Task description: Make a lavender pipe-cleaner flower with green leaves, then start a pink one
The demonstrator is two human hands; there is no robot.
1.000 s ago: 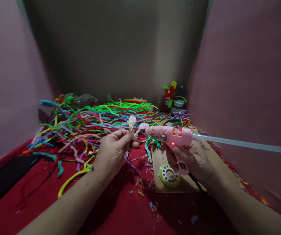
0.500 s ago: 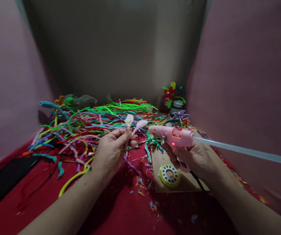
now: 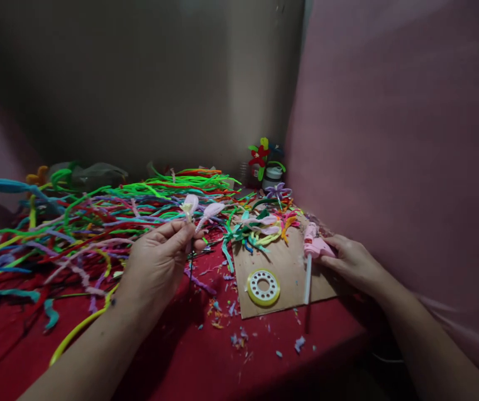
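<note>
Pinched in my left hand (image 3: 162, 253) is a pipe-cleaner flower (image 3: 190, 207), with pale pink petals, a cream-yellow centre and a dark stem hanging below my fingers. A second pale pink petal (image 3: 211, 211) sticks out to its right. My right hand (image 3: 350, 259) has its fingers around the handle of a pink glue gun (image 3: 315, 245), which is low over the right part of a cardboard sheet (image 3: 245, 309). A clear glue stick (image 3: 308, 278) juts from the gun's back end toward me. Whether the gun rests on the cardboard, I cannot tell.
Many coloured pipe cleaners (image 3: 110, 217) are heaped across the left and back of the red cloth (image 3: 168, 356). A yellow tape roll (image 3: 263, 288) lies on the cardboard. Behind stand a red flower (image 3: 258, 156) and a white-lidded jar (image 3: 272, 177). Pink sheeting (image 3: 398, 139) borders the right.
The glue gun has gone from beside the flower to the right and down, turning so its glue stick points toward me. My left hand still holds the flower. The view has swung right.
</note>
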